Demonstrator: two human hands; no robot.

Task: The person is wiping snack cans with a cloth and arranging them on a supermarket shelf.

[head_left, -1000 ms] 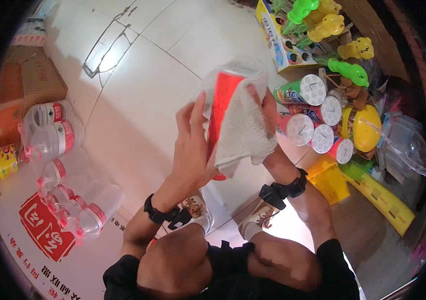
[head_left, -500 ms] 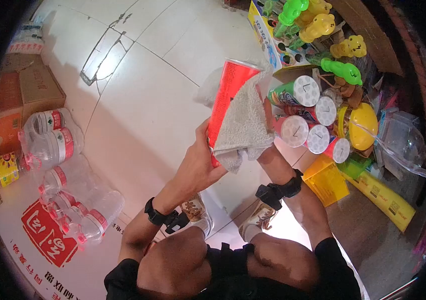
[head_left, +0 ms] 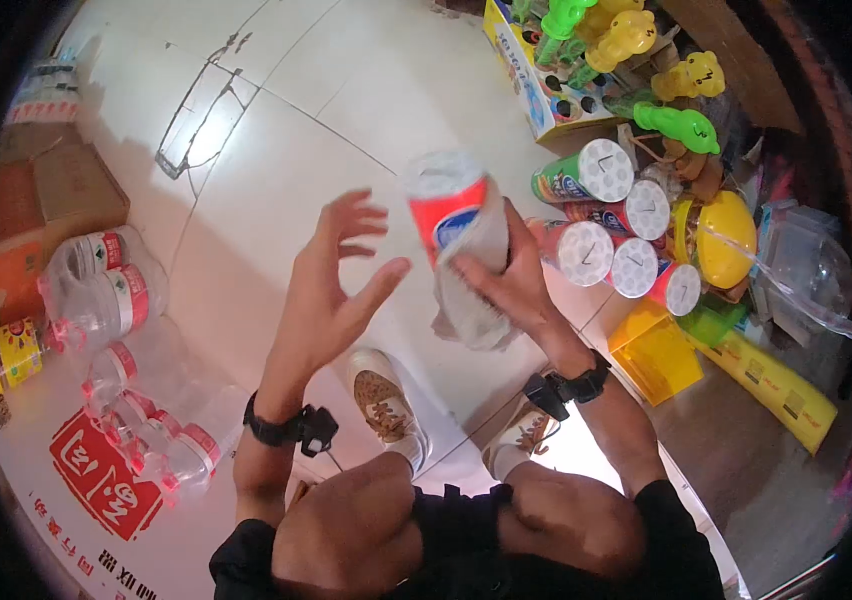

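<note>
My right hand (head_left: 506, 275) grips a red snack canister (head_left: 442, 208) with a blue oval label and a pale lid. A light grey cloth (head_left: 476, 300) is wrapped round the canister's lower part, between it and my fingers. The canister is tilted and slightly blurred by motion. To its left, my left hand (head_left: 331, 285) holds nothing; its fingers are spread and the thumb points toward the canister without touching it.
At right stand several canisters with dotted lids (head_left: 584, 253), a yellow-lidded jar (head_left: 726, 240), a yellow box (head_left: 654, 355) and a box of animal-topped tubes (head_left: 536, 90). Plastic-wrapped bottles (head_left: 111, 280) and cardboard boxes (head_left: 66, 190) line the left. My shoes (head_left: 386, 405) rest on the tiles.
My left hand has let go of the canister and moved left, its fingers opening. The canister has turned in my right hand, so its blue label and lid now face the camera.
</note>
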